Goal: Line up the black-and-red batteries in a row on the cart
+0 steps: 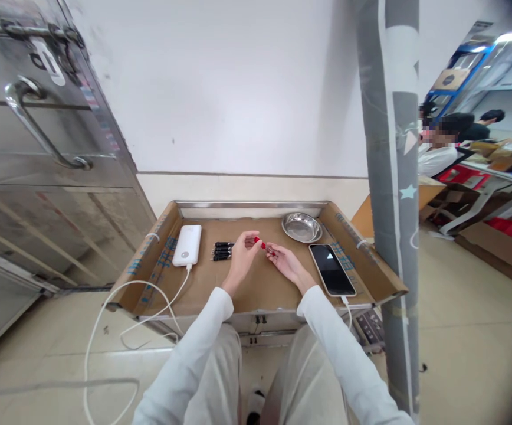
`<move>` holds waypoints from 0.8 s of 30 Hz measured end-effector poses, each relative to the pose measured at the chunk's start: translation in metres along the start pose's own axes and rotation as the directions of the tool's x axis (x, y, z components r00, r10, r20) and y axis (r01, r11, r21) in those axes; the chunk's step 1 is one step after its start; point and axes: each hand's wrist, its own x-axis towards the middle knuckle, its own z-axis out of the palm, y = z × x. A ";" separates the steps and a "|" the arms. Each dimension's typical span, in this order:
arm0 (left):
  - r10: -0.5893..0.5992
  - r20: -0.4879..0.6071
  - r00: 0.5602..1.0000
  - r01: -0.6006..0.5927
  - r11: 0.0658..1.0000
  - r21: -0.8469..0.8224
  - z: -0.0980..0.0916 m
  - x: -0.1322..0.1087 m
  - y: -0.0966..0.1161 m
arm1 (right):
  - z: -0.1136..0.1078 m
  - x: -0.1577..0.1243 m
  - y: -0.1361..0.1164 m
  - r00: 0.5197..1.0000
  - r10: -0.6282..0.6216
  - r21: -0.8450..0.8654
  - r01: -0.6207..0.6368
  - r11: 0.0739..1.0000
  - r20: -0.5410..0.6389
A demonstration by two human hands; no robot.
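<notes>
My left hand point(242, 254) pinches one end of a slim red pen-like piece point(259, 242) between thumb and fingers. The fingers of my right hand point(286, 263) are closed on its other end, lower and to the right. Whether it is one part or two is too small to tell. Both hands are over the middle of the cardboard-covered table point(256, 295). Several black pens point(223, 251) lie side by side just left of my left hand, which partly hides them.
A white power bank point(187, 245) with a cable point(167, 301) lies at the left. To the right are a round metal dish point(302, 227) and a plugged-in phone point(332, 270). A wrapped grey post point(393, 177) rises beside the table; people sit in the right background.
</notes>
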 end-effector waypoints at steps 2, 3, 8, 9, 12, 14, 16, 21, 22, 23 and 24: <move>-0.003 -0.026 1.000 0.003 1.000 -0.030 -0.009 0.006 0.000 | -0.002 0.001 0.001 0.999 -0.052 -0.096 0.051 0.994 -0.005; -0.017 -0.041 0.999 0.015 0.999 -0.047 -0.014 0.009 -0.001 | -0.002 0.001 0.002 0.997 -0.081 -0.151 0.081 0.985 0.005; -0.099 -0.129 0.987 0.101 0.995 0.005 -0.031 0.022 -0.018 | 0.000 0.000 0.007 0.985 -0.172 -0.318 0.171 0.933 0.027; -0.088 -0.122 0.989 0.096 0.994 0.059 -0.031 0.023 -0.023 | 0.002 0.000 0.008 0.979 -0.204 -0.356 0.195 0.914 0.011; 0.036 0.004 0.999 -0.035 0.959 0.281 -0.024 0.023 -0.036 | 0.011 -0.002 0.010 0.935 -0.355 -0.560 0.306 0.770 0.024; 0.124 0.118 0.985 -0.166 0.866 0.472 -0.019 0.020 -0.040 | 0.018 -0.004 0.012 0.895 -0.424 -0.708 0.387 0.591 0.136; 0.170 0.197 0.965 -0.259 0.715 0.650 -0.017 0.014 -0.041 | 0.023 -0.006 0.013 0.860 -0.422 -0.792 0.461 0.401 0.287; 0.217 0.273 0.937 -0.347 0.504 0.791 -0.022 -0.008 -0.037 | 0.021 -0.018 0.016 0.795 -0.437 -0.868 0.493 0.061 0.421; 0.221 0.294 0.930 -0.367 0.495 0.788 -0.023 -0.012 -0.036 | 0.019 -0.020 0.016 0.796 -0.455 -0.893 0.449 0.004 0.398; 0.222 0.318 0.922 -0.387 0.490 0.781 -0.023 -0.015 -0.036 | 0.017 -0.022 0.016 0.797 -0.474 -0.915 0.402 -0.046 0.374; 0.220 0.342 0.914 -0.406 0.487 0.773 -0.022 -0.018 -0.036 | 0.015 -0.023 0.017 0.799 -0.487 -0.930 0.356 -0.088 0.352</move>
